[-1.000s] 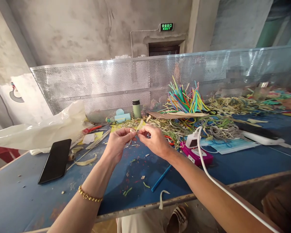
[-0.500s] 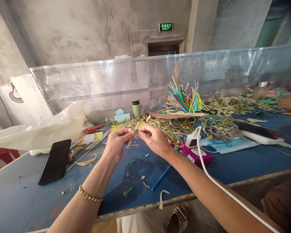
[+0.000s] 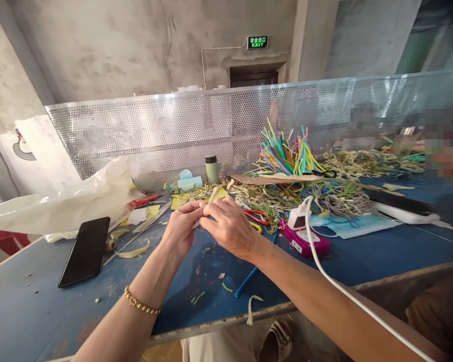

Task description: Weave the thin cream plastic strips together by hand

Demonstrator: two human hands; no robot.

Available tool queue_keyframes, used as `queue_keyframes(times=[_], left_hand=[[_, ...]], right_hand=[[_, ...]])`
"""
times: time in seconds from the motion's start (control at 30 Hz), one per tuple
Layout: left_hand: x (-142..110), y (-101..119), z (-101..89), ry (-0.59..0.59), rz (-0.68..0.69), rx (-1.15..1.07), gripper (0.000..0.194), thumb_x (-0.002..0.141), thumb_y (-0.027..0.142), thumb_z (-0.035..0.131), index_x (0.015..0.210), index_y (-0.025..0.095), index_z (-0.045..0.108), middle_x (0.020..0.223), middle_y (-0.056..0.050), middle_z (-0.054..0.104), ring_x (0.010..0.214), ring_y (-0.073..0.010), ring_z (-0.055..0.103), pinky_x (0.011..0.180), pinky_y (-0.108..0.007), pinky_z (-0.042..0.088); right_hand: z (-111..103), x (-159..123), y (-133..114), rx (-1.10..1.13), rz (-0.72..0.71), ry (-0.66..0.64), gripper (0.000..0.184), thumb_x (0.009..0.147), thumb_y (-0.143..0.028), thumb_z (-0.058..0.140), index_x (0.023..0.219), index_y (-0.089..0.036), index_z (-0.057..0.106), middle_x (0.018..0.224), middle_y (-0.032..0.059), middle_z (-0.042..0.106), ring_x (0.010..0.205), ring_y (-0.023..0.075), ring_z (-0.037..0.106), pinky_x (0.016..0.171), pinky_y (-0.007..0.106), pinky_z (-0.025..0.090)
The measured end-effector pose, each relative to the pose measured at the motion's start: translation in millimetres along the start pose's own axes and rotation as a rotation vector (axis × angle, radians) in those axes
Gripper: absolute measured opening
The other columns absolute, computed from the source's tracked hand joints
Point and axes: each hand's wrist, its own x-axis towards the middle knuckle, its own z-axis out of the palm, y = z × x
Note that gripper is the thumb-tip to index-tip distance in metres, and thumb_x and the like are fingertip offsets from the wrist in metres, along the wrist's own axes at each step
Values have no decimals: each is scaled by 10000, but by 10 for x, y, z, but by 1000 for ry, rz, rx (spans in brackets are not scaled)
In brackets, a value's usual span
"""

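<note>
Above the near middle of the blue table (image 3: 166, 306), my left hand (image 3: 180, 229) is closed in a pinch on a pale husk strip (image 3: 213, 194). Its thumb and forefinger meet at the strip's lower end. My right hand (image 3: 230, 229) is pressed against the left fingertips, with its own fingers closed on the same small piece. One end of the strip sticks up between the two hands; the rest is hidden by the fingers. Just behind them lie loose dried husk scraps (image 3: 245, 193).
A black phone (image 3: 85, 252) lies left, beside a plastic bag (image 3: 79, 196). A green bottle (image 3: 212, 171) and a bundle of coloured pipe-like stems (image 3: 289, 153) stand behind. Right are a magenta box (image 3: 305, 239), a white cable (image 3: 319, 261) and a mask (image 3: 362, 226). A blue rod (image 3: 251, 276) lies near the front.
My right hand has moved left and turned over, so its back now faces me. It now meets the left fingertips. My left hand has stayed almost in place.
</note>
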Motion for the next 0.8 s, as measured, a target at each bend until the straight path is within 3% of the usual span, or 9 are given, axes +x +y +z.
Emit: queue_keyframes(times=[0.33, 0.53, 0.8], left_hand=[[51, -12, -63, 19, -54, -64, 261, 510, 155, 875, 706, 132, 703, 642, 17, 645, 552, -78, 557, 546, -203, 424], [57, -42, -56, 24, -93, -86, 319, 449, 114, 879, 708, 121, 692, 634, 8, 655, 545, -87, 575, 520, -190, 413], [32, -15, -23, 51, -85, -64, 342, 422, 154, 884, 701, 126, 687, 631, 14, 646, 556, -94, 568, 543, -213, 419]], right_hand=[[-12, 1, -22, -72, -21, -1, 229, 988, -127, 451, 870, -173, 642, 843, 61, 590, 809, 204, 457, 722, 374, 311], [33, 24, -81, -157, -60, -37, 286, 982, -100, 431, 774, -181, 610, 814, 67, 584, 793, 206, 460, 685, 380, 297], [-81, 34, -61, -134, -73, 71, 227, 968, -105, 496, 794, -166, 627, 756, 40, 603, 750, 183, 471, 689, 369, 297]])
